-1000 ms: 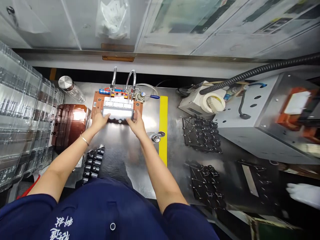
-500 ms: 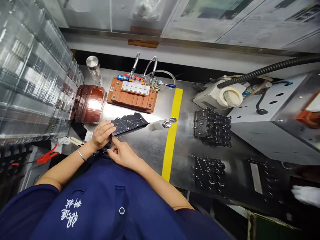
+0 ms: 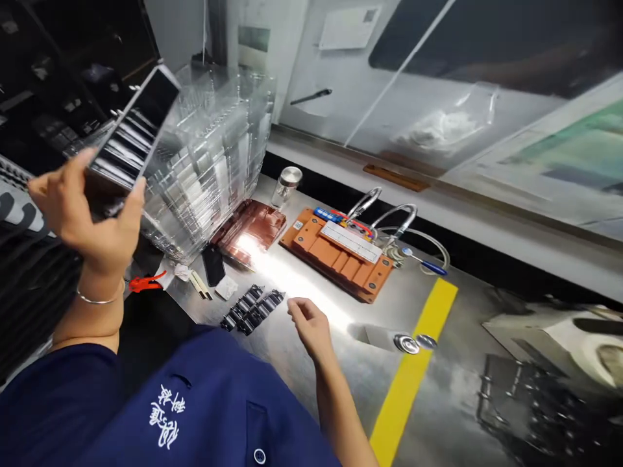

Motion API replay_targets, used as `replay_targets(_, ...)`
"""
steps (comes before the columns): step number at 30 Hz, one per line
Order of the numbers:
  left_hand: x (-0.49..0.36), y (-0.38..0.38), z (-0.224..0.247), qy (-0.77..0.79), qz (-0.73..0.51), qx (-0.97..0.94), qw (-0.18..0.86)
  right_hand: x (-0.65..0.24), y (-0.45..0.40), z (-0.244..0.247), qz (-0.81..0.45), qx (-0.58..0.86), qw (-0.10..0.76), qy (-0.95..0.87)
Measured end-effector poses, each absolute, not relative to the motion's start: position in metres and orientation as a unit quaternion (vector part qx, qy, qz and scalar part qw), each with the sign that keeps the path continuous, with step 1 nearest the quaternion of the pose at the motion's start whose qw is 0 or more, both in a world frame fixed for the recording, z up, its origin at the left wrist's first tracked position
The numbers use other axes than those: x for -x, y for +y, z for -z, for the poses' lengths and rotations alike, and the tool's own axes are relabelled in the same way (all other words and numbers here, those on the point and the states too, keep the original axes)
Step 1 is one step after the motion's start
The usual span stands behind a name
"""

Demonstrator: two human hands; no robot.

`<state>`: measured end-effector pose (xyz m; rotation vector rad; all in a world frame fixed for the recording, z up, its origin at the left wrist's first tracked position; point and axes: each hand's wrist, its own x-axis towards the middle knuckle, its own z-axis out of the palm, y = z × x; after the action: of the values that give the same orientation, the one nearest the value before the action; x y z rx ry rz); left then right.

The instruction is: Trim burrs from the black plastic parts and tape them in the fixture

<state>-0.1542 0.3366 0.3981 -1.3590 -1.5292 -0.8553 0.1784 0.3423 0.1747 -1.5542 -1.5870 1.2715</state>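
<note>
My left hand is raised at the left, its thumb and fingers closed around the lower end of a dark rectangular panel. The panel is tilted, with a shiny black face, streaked reflections and silvery edges; its exact kind cannot be made out. My right hand hovers low over the bench with thumb and fingertips drawn together, and no object shows in them. Just left of its fingertips, a cluster of black ribbed parts lies in slanting rows on the metal bench top.
Tall stacks of clear plastic trays stand beyond my left hand. Near them are a brown film-wrapped block, a glass jar and red-handled pliers. An orange fixture with hoses, a bottle and yellow tape are further right.
The view has swung left. My hands have separated: the left has risen to the left with a dark panel, the right has moved rightward. Black ribbed parts now lie uncovered on the bench.
</note>
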Motion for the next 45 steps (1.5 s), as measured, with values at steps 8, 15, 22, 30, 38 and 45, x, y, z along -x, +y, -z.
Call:
replay_targets(8,0.229,0.379,-0.393,-0.761,0.214,0.587,0.176,-0.036,0.408,-0.148,-0.283,0.491,0.163,-0.808)
replay_targets(15,0.164,0.330,-0.321,-0.624,0.403,0.650,-0.162,-0.011,0.417,-0.106,-0.230,0.467,0.082,-0.850)
replay_targets(22,0.140,0.374,-0.167,-0.664,0.286,0.287,-0.628,-0.048,0.401,-0.118,-0.229,0.453,0.118,-0.853)
replay_targets(30,0.116,0.423,-0.144,-0.633,0.357,0.353,-0.589,-0.069,0.348,-0.158,-0.350,0.341,0.175,-0.855)
replay_targets(38,0.088,0.388,-0.184,-0.526,0.273,0.626,-0.506,-0.079,0.394,-0.189,-0.355,0.487,0.345,-0.720)
replay_targets(45,0.087,0.392,-0.196,-0.451,0.211,0.739,-0.453,-0.102,0.404,-0.234,-0.412,0.431,0.200,-0.778)
